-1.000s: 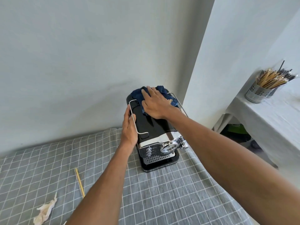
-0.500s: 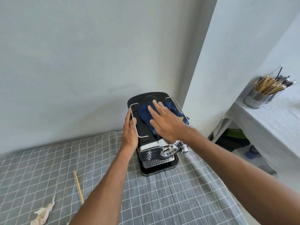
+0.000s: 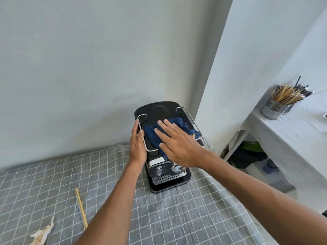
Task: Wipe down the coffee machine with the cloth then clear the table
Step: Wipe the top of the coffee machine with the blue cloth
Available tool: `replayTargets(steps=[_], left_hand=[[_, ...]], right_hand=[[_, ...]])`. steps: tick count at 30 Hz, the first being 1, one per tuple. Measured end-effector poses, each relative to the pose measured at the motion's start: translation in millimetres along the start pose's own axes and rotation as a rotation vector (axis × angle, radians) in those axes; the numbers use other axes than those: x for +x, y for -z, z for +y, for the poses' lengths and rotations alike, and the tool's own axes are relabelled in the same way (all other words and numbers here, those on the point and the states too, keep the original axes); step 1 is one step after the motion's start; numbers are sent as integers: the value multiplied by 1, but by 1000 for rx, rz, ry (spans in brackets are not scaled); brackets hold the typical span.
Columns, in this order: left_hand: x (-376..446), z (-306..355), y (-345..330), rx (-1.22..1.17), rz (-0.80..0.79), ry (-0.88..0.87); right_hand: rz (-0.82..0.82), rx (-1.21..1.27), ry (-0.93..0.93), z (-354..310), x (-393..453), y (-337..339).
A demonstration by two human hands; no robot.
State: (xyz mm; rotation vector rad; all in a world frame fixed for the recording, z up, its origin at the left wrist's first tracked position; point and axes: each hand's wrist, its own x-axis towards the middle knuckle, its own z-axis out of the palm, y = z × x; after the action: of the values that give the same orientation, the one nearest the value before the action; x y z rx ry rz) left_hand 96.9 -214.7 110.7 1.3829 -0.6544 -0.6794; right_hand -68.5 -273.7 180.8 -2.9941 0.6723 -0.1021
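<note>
Cloth [image 3: 155,137], pressed flat under the open right hand [image 3: 178,147], had been drawn from the rear of the coffee machine [image 3: 159,110] top toward its front; the left hand [image 3: 137,147] lay flat against the side, steadying. Wiping was under way; chopstick [image 3: 81,209] and crumpled paper [image 3: 41,235] remained on the table [image 3: 177,218].
</note>
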Motion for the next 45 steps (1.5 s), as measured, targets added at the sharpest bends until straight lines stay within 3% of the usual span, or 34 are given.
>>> replayTargets(steps=[6, 14, 20, 23, 28, 33, 35, 38, 40, 42, 45], left_hand=[[-4, 6, 1, 13, -23, 36], [-11, 18, -2, 14, -3, 79], [-12, 16, -1, 42, 2, 72], [-12, 17, -2, 72, 12, 63], [-9, 13, -1, 84, 0, 70], [-8, 10, -2, 63, -8, 63], [-8, 11, -2, 75, -23, 56], [-8, 11, 3, 127, 11, 67], [-10, 15, 6, 219, 130, 87], [-14, 26, 8, 275, 217, -32], [-15, 44, 9, 487, 167, -313]], right_hand=[[-20, 17, -136, 15, 66, 3], [-217, 57, -359, 25, 139, 16], [-24, 137, -340, 6, 79, 6], [-5, 153, -275, 0, 46, 3], [-34, -43, -78, -8, -2, 2], [71, -5, 4, -16, -36, 4], [74, 47, 76, -12, -43, 5], [58, 353, 55, -3, -38, 20], [187, 435, 6, 9, -31, 31], [267, 349, -51, 27, -23, 39], [150, 248, -148, 49, -12, 47]])
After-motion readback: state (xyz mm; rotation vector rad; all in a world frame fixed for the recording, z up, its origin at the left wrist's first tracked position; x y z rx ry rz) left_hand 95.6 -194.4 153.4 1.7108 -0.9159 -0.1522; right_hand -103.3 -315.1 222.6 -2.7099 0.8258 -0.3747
